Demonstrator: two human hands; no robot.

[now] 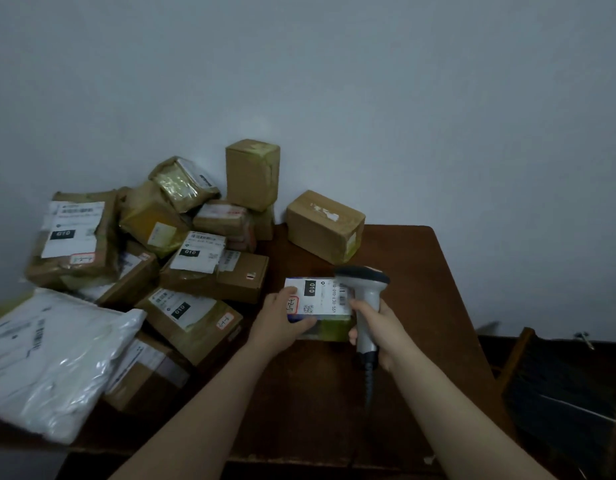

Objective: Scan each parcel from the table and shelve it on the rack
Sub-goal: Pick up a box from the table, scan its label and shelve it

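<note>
L hand (278, 323) grips small parcel (320, 317) at its left end: thumb on top of label, fingers curled round near side. Parcel on table (420, 271), mid-front. R hand (375, 327) wrapped round scanner (363, 289) handle, head just above parcel's right end. Parcel pile (143, 258) to left.

Brown cardboard boxes (252, 174): roughly 12, but the heap overlaps so the exact count is unclear. 1 white plastic mailer bag (57, 358), 1 small white-labelled parcel (320, 296). 1 handheld scanner (365, 282), 1 wooden table (420, 271), 2 hands: left hand (282, 323), right hand (375, 330).
</note>
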